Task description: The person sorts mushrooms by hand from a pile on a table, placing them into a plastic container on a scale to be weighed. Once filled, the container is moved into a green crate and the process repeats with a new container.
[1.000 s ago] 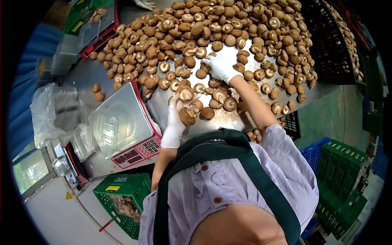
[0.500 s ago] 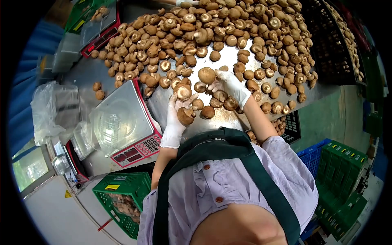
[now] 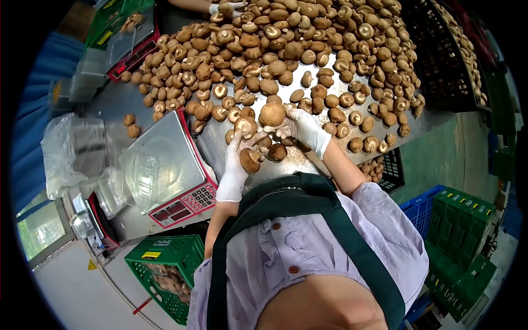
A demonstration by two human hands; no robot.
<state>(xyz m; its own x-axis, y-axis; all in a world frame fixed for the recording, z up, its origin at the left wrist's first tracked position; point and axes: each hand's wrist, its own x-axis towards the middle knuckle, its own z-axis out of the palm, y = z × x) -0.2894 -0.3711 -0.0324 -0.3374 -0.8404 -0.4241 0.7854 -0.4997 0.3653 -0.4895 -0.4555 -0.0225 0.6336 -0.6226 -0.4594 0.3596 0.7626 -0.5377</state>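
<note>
Brown shiitake mushrooms are heaped across the metal table (image 3: 212, 140). My left hand (image 3: 235, 168), in a white glove, is closed around shiitake mushrooms; one shows a pale underside (image 3: 246, 127) at the fingertips and another mushroom (image 3: 250, 160) rests by the palm. My gloved right hand (image 3: 307, 131) grips a large shiitake mushroom (image 3: 272, 114), cap up, close to the left fingers. Darker mushrooms (image 3: 278, 153) lie just below the two hands, partly covered by them.
Left of my hands stands a red-edged scale (image 3: 159, 165), with a second scale (image 3: 132, 47) farther back. A black crate (image 3: 445, 60) of mushrooms is at right. Another person's gloved hand (image 3: 228, 8) reaches in at the top. Green crates (image 3: 165, 269) stand below.
My right hand has moved left and down with its mushroom, nearer my left hand. Some loose mushrooms near it have shifted. The other person's hand has come farther into view.
</note>
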